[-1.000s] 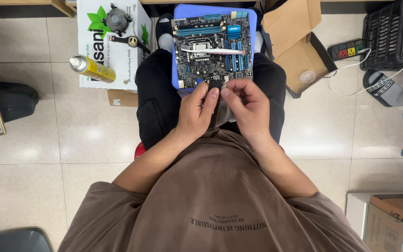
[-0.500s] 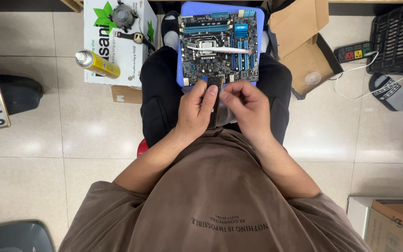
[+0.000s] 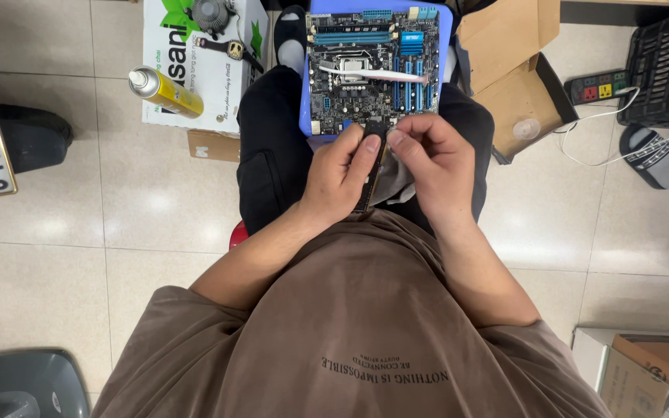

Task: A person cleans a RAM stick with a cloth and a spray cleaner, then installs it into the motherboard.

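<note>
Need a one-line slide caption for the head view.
Both hands hold a dark memory stick over a circuit board resting on the lap.

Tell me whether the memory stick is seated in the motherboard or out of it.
Out: both hands hold the memory stick in front of the motherboard.

A small computer-repair workshop: a bare motherboard (image 3: 373, 66) lies on the seated person's lap above a tiled floor (image 3: 118, 193), with a spray can (image 3: 162, 91), cooling fan (image 3: 210, 13), power strip (image 3: 602, 85) and open cardboard boxes (image 3: 516, 73) around.
</note>
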